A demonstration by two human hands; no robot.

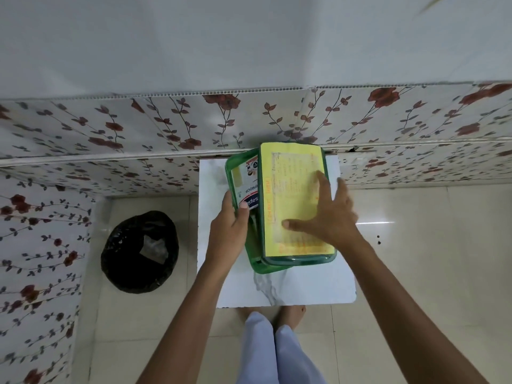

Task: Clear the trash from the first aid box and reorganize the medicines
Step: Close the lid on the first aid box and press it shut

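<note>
A home room: floral wall panels [110,128], glossy floor tiles [429,245], lined bin [140,252].

Inside the green first aid box [231,173], left of the yellow paper [293,200] on its lid, lies a white packet [247,187] with print seen upside down. The letters "PROOF" can be read on it, a small "9" below them, and "sapi" in white on a blue band. The writing on the yellow paper is too blurred to read.
</note>
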